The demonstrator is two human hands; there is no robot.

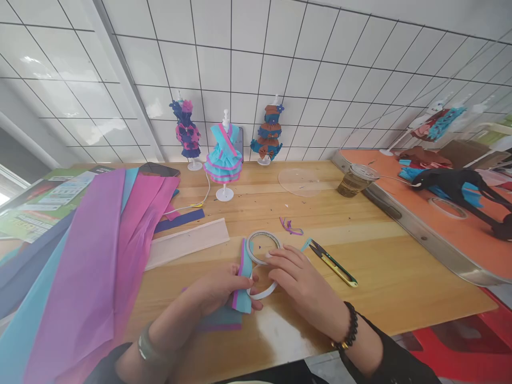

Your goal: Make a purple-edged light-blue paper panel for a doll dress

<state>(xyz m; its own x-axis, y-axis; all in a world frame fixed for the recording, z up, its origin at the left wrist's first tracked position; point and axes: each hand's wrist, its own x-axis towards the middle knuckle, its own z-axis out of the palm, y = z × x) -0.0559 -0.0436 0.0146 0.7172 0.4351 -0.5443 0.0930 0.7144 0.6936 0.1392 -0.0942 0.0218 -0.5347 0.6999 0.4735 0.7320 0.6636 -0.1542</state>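
My left hand pinches a blue crepe-like strip with purple edging, held upright near the table's front. My right hand has its fingers curled over the side of a white ring-shaped tape roll, which bridges the gap between my hands and meets the strip. Another tape roll lies just beyond, close to my right fingertips. Under my left hand rests a second blue piece with a purple edge. Yellow-and-black thread snips lie to the right of my right hand.
Purple, pink and blue sheets cover the left side, beside a pale strip. Several small mannequins in ruffled dresses, one blue and pink, line the tiled wall. A lidded cup stands near the orange table.
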